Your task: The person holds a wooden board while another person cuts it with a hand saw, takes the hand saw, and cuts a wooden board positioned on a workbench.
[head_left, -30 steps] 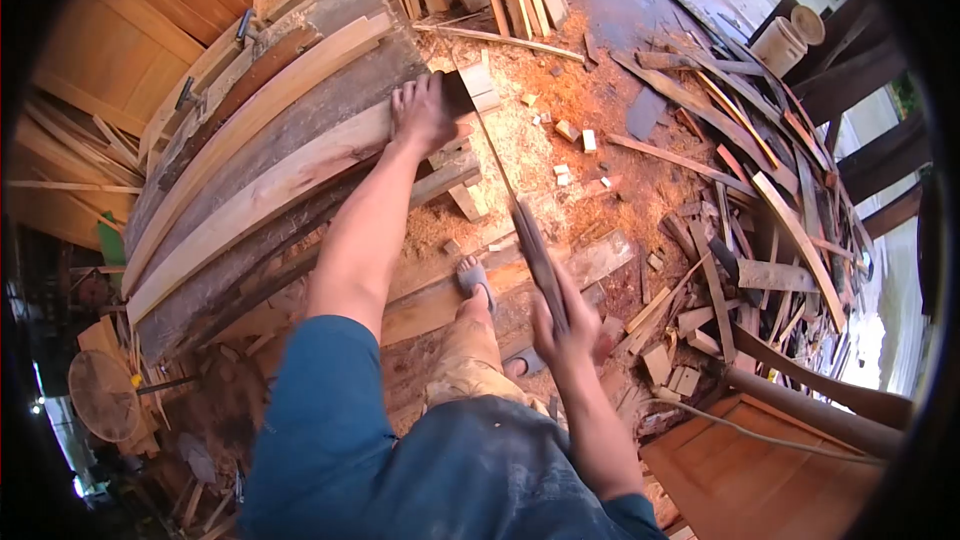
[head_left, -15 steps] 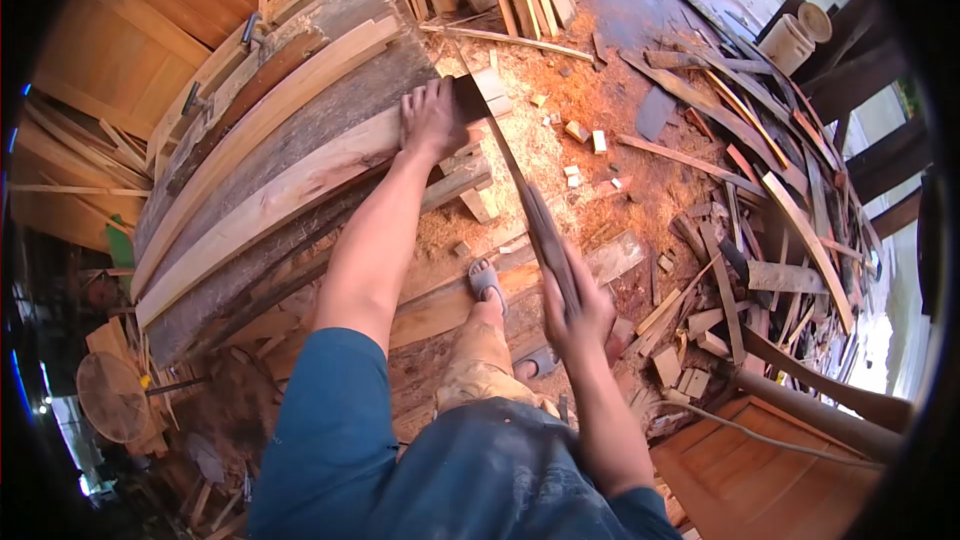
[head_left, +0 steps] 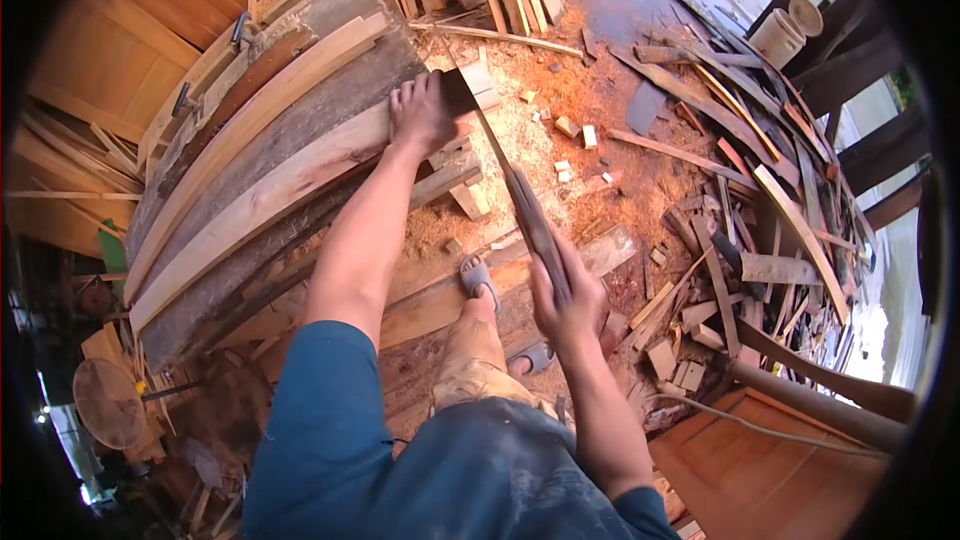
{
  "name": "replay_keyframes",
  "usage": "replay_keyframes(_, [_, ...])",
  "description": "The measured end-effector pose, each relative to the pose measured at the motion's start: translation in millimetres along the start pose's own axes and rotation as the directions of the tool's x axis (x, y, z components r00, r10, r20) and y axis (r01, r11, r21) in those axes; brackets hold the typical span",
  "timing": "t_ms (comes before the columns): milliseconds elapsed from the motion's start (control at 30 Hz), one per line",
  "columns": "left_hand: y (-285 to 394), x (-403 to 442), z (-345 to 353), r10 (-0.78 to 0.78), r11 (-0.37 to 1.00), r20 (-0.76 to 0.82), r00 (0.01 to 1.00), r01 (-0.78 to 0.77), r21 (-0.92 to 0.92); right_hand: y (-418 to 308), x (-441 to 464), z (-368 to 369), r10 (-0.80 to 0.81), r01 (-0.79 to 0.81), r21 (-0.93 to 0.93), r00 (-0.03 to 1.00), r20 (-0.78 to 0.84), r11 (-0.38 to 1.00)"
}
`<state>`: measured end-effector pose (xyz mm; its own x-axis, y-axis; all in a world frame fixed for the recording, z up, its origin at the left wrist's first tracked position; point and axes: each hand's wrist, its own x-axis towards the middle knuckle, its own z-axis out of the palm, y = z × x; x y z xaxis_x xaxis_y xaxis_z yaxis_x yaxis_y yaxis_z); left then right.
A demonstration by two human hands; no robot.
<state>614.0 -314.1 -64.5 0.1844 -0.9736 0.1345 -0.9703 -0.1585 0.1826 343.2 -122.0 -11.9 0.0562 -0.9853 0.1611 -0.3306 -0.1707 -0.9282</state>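
Observation:
My right hand (head_left: 567,300) is closed around the dark handle of a long handsaw (head_left: 528,208). Its thin blade, seen nearly edge-on, slants up and left across the far end of a pale, curved board (head_left: 270,185). My left hand (head_left: 415,112) grips that board close to the blade, fingers bent over its top. A dark, flat, squarish piece (head_left: 458,92) shows between the left hand and the blade; whether it belongs to the saw I cannot tell. The board lies along a worn workbench (head_left: 330,95), next to a second curved board (head_left: 260,105).
Sawdust and small wood offcuts (head_left: 565,127) cover the floor past the bench. A heap of scrap wood (head_left: 760,155) lies to the right, with a white bucket (head_left: 780,38) behind it. Wooden panels (head_left: 120,40) lean at the left. A sandalled foot (head_left: 478,278) stands below the bench end.
The whole view has shifted slightly, so everything sits a little further left and up. Both hands keep their hold, and the saw stays across the board's end.

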Motion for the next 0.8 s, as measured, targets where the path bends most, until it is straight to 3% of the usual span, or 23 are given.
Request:
replay_keyframes(67, [3,0,-3,0.021,1.0,0.015,1.0,-0.021,0.002,10,-86,-58,-0.068,0.074,-0.166,0.997,0.042,0.983])
replay_keyframes(100, [5,-2,-4,0.009,1.0,0.002,1.0,-0.009,0.012,17,-141,-92,0.071,-0.048,-0.207,0.992,0.105,0.977])
replay_keyframes(133, [4,-3,2,0.014,1.0,0.005,1.0,-0.014,0.011,6,-170,-119,-0.025,0.051,-0.268,0.994,0.102,0.962])
replay_keyframes(233, [1,0,0,0.036,0.999,-0.026,0.999,-0.036,0.001,-10,-133,-112,-0.082,0.088,-0.134,0.995,0.051,0.987])
replay_keyframes(300, [0,1,2,0.018,1.0,0.039,0.999,-0.018,-0.019,21,-53,-46,-0.033,0.052,-0.234,0.996,0.083,0.971])
replay_keyframes(333, [0,4,0,0.011,1.0,0.064,0.998,-0.009,-0.021,22,-3,-6,-0.097,0.099,-0.054,0.994,0.044,0.994])
replay_keyframes(400, [3,-5,-5,-0.002,1.0,0.095,0.995,0.004,-0.021,1,68,44,-0.067,0.067,-0.008,0.998,-0.014,0.998])
replay_keyframes(433, [0,-4,3,0.001,1.0,0.083,0.997,-0.001,-0.001,-14,72,44,-0.051,0.051,-0.015,0.999,-0.002,0.999])
replay_keyframes(467, [-3,9,9,0.008,1.0,0.054,0.999,-0.009,0.014,-4,64,44,-0.133,0.133,0.005,0.991,-0.034,0.991])
replay_keyframes(533, [4,2,5,-0.003,0.999,-0.019,1.0,0.004,0.051,-3,11,5,-0.063,0.062,-0.065,0.998,0.0,0.996])
replay_keyframes(567, [2,3,0,0.026,0.999,-0.006,1.0,-0.025,0.02,4,-33,-22,0.076,-0.075,-0.008,0.996,0.051,0.997])
replay_keyframes(600, [2,0,-5,0.053,0.998,0.013,0.999,-0.052,-0.017,8,-76,-52,-0.037,0.043,-0.12,0.998,0.057,0.992])
replay_keyframes(667, [3,1,-2,0.052,0.999,-0.008,0.999,-0.052,0.011,-9,-152,-116,0.009,0.024,-0.237,0.991,0.135,0.971])
replay_keyframes(733, [-2,3,5,0.062,0.998,-0.028,0.998,-0.062,0.022,-17,-148,-130,-0.04,0.069,-0.24,0.992,0.122,0.968])
replay_keyframes(800, [-4,2,11,0.082,0.996,-0.102,0.991,-0.079,0.029,-22,-70,-83,-0.062,0.077,-0.186,0.994,0.085,0.98])
